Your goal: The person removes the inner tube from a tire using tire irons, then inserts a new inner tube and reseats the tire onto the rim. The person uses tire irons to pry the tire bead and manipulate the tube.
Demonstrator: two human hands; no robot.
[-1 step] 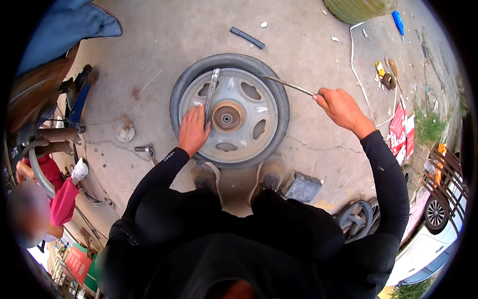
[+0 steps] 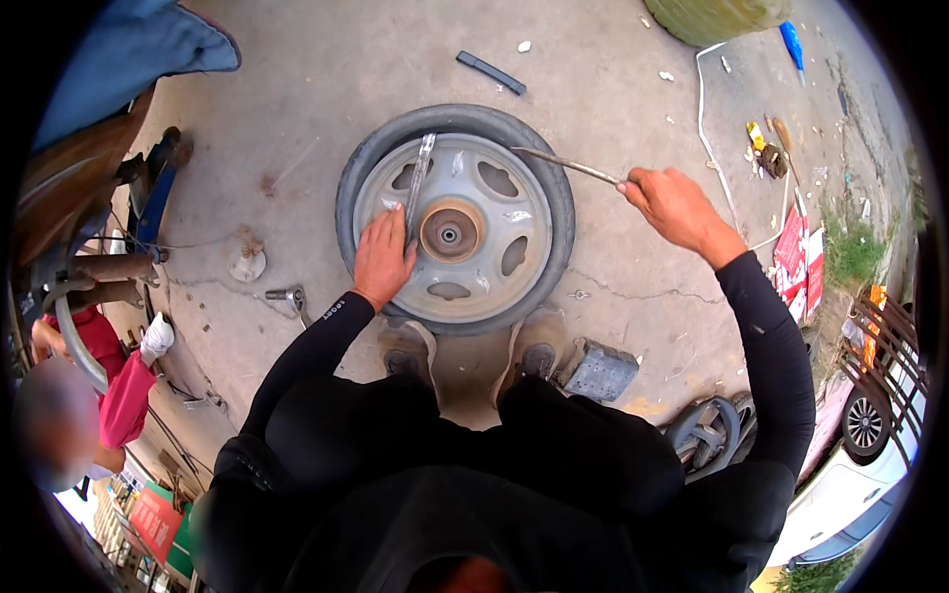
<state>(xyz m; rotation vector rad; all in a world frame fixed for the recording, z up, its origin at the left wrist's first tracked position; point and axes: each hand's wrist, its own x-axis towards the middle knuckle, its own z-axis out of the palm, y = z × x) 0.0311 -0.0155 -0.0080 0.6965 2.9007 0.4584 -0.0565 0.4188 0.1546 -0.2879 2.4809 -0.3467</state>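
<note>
A tyre (image 2: 557,212) on a steel rim (image 2: 379,212) lies flat before my feet, its rusty hub (image 2: 450,234) at the centre. My left hand (image 2: 384,252) grips a flat shiny metal lever (image 2: 424,156) lying across the rim, one end at the tyre's inner edge near the top. My right hand (image 2: 672,210) is wrapped round the end of a long metal bar (image 2: 567,164), whose tip sits at the tyre's inner edge at the upper right.
A dark flat bar (image 2: 490,73) lies above the wheel, a ratchet (image 2: 289,297) at lower left, a dark block (image 2: 600,370) by my right shoe. A person in red (image 2: 126,395) is at left, amid stands and hanging gear. Right: white cord, litter, white car (image 2: 830,499).
My right hand and the long bar have shifted very slightly left and upward. My left hand looks almost unmoved.
</note>
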